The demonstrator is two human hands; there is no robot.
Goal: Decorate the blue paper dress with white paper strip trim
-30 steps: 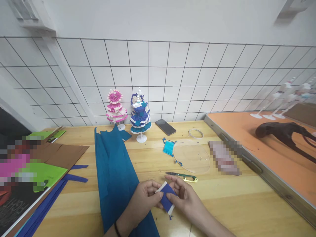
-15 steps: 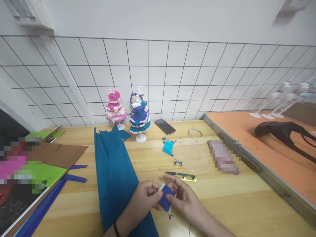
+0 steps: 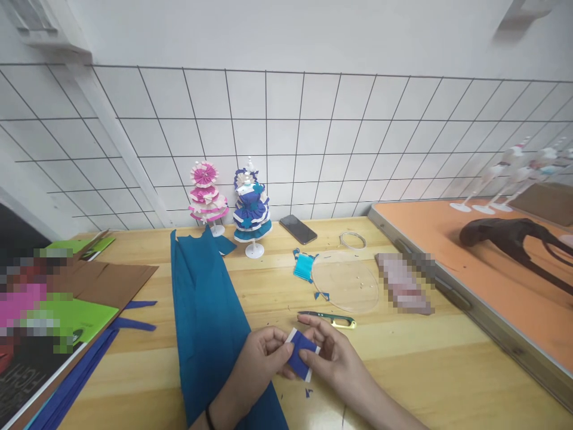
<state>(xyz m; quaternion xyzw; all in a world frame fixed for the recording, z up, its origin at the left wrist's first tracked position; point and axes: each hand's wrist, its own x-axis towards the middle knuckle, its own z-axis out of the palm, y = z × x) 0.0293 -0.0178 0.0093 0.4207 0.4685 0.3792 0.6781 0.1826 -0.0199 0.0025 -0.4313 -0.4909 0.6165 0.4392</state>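
Between my two hands is a small blue folded piece with white edges [image 3: 301, 356], paper or cloth, I cannot tell which. My left hand [image 3: 264, 358] pinches its left side between thumb and fingers. On the right side, my right hand [image 3: 333, 358] grips it with the thumb on top and the index finger stretched out. Just beyond the right fingertips lie green and yellow thread snips [image 3: 331, 318]. A long teal sheet [image 3: 210, 322] spreads under and beside my left forearm. Small blue scraps [image 3: 308, 393] lie below the hands.
Two miniature dress stands, one pink [image 3: 208, 197] and one blue [image 3: 253, 212], stand by the tiled wall. A phone [image 3: 298, 229], a clear round plate [image 3: 347, 283], a turquoise pleated piece [image 3: 304, 267] and a wire coil [image 3: 353, 240] lie beyond. An orange board [image 3: 447, 251] borders the right.
The blue piece has tilted slightly in my fingers, and more of its white right edge shows. Both hands keep their grip. The camera view has shifted a little.
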